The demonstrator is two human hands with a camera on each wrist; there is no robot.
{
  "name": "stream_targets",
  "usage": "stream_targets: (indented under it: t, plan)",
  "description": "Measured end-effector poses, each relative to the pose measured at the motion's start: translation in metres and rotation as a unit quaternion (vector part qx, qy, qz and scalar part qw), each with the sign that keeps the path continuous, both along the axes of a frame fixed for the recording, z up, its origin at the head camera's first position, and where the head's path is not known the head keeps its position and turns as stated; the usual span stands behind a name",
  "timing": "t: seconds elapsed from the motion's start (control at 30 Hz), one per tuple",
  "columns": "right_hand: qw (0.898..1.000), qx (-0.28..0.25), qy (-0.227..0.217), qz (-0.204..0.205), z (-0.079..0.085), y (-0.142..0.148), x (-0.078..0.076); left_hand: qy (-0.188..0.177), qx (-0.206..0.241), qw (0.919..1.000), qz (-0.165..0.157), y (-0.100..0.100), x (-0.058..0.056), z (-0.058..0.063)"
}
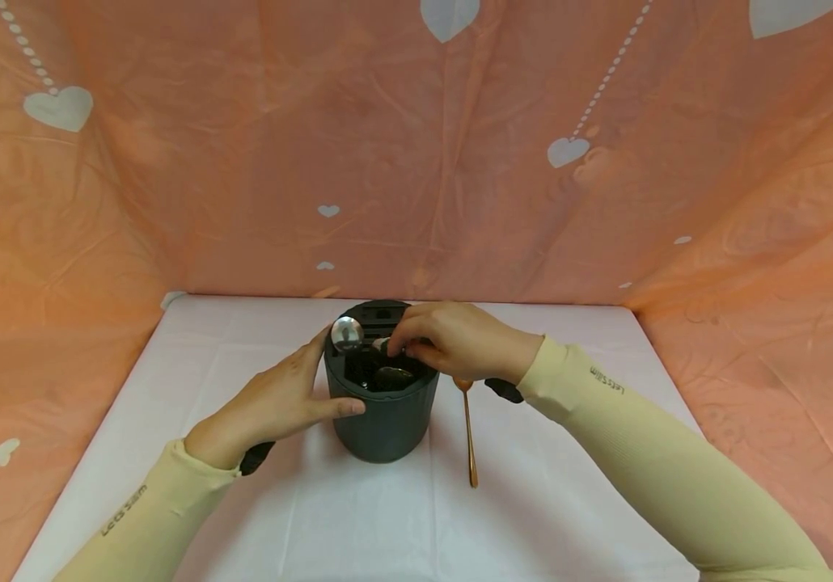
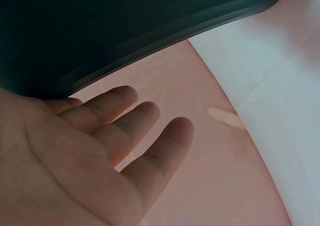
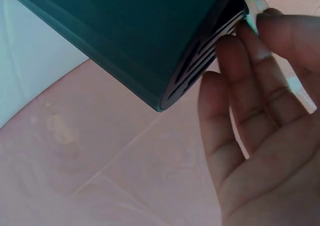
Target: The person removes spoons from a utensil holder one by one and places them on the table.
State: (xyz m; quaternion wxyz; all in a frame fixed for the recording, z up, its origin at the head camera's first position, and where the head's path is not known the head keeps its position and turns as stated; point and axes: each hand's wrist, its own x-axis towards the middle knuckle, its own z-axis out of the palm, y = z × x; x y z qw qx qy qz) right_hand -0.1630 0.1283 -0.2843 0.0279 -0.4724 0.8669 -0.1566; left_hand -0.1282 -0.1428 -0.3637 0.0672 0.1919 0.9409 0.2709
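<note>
A dark grey-green utensil holder (image 1: 382,428) stands upright on the table, with slots at the back of its top and a wider opening in front. My left hand (image 1: 278,400) touches its left side, thumb along the front below the rim. In the left wrist view, several fingers (image 2: 165,156) extend straight beside the holder. My right hand (image 1: 453,339) is over the opening and pinches a small pale, shiny piece (image 3: 254,7); its kind is hidden. A silver spoon (image 1: 347,333) shows its bowl at the holder's left rim. A dark golden rounded end (image 1: 393,377) shows inside.
A copper-coloured spoon (image 1: 470,436) lies on the white tablecloth (image 1: 569,501), right of the holder, its bowl partly under my right hand. Orange cloth (image 1: 387,162) with pale hearts hangs behind and at both sides.
</note>
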Motion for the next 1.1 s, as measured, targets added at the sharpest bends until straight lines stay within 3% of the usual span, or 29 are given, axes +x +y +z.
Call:
stream_targets:
  t: [0.47, 0.77, 1.1]
  plan:
    - [0.995, -0.094, -0.023, 0.030, 0.0018, 0.0056, -0.0002, 0.006, 0.002, 1.0000, -0.001, 0.0008, -0.0007, -0.0007]
    - [0.990, -0.140, -0.002, 0.030, 0.0025, 0.0090, -0.0010, 0.000, 0.004, 1.0000, 0.001, 0.0008, 0.0004, 0.0006]
    - [0.982, -0.178, 0.054, 0.038, 0.0059, 0.0099, -0.0026, -0.003, 0.002, 1.0000, 0.001, 0.0011, 0.0007, 0.0004]
